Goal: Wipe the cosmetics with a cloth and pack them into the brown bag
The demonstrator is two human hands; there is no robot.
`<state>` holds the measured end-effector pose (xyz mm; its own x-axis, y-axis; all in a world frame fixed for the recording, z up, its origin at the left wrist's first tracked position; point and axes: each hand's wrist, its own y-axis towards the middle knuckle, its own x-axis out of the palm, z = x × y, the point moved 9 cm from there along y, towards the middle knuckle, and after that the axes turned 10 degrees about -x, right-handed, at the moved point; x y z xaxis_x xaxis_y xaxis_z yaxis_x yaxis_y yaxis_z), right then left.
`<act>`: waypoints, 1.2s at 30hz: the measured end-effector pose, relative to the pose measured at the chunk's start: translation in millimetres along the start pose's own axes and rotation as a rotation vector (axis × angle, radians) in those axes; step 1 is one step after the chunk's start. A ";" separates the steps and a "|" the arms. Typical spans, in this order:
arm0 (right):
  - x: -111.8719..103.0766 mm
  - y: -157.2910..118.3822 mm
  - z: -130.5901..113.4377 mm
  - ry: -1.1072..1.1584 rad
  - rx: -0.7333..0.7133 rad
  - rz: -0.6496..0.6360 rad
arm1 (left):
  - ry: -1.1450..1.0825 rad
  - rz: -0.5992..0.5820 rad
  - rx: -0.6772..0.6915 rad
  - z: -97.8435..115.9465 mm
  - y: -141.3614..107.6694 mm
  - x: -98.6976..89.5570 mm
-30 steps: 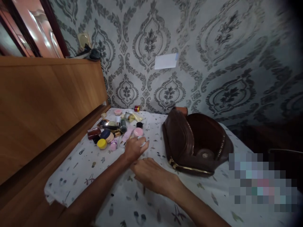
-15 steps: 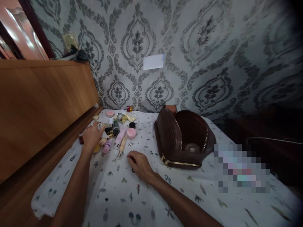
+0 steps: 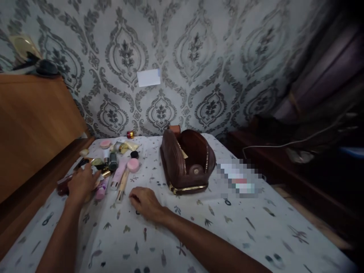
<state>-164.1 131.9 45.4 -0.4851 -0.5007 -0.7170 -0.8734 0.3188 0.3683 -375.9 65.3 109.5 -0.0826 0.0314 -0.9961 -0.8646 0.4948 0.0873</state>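
Observation:
My left hand (image 3: 82, 181) reaches into a cluster of cosmetics, its thumb apart from the fingers; the fingertips are partly lost among the items. Close by are a dark red bottle (image 3: 64, 185), a purple-capped tube (image 3: 101, 190), a gold-capped item (image 3: 106, 174) and a dark jar-like bottle (image 3: 113, 162). Loosely curled, my right hand (image 3: 146, 203) rests on the patterned sheet (image 3: 136, 235) with nothing visible in it. Nearest to it lie a slim beige tube (image 3: 123, 184), a pale pink tube (image 3: 119, 172) and a round pink jar (image 3: 133, 165).
A brown leather bag (image 3: 178, 167) stands unzipped to the right of the cosmetics. Beyond it lies a pixelated object (image 3: 239, 180). A wooden panel (image 3: 36, 129) borders the left side, and patterned wallpaper (image 3: 182, 57) rises behind. At the right, a white cable (image 3: 273, 146) runs over dark furniture.
The view has turned to the right, so everything sits further left. My left hand has shifted slightly nearer to me among the cosmetics. My right hand stays resting on the sheet.

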 end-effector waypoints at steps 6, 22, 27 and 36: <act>-2.0 -1.3 -0.5 -0.017 0.003 -0.002 | 0.064 -0.024 -0.002 0.8 2.0 4.9; -1.4 -1.9 7.3 -0.002 0.003 0.022 | 0.084 -0.015 -0.037 2.7 7.7 8.7; 1.3 -0.5 10.4 0.035 -0.012 0.040 | 0.018 0.059 0.003 6.2 5.7 3.3; 2.1 -0.4 9.6 0.076 -0.034 0.073 | -0.056 0.130 -0.004 -5.3 13.2 6.8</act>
<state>-164.3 138.4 38.1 -0.5485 -0.5373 -0.6406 -0.8358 0.3299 0.4389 -390.5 67.5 104.0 -0.1660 0.1436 -0.9756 -0.8505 0.4799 0.2154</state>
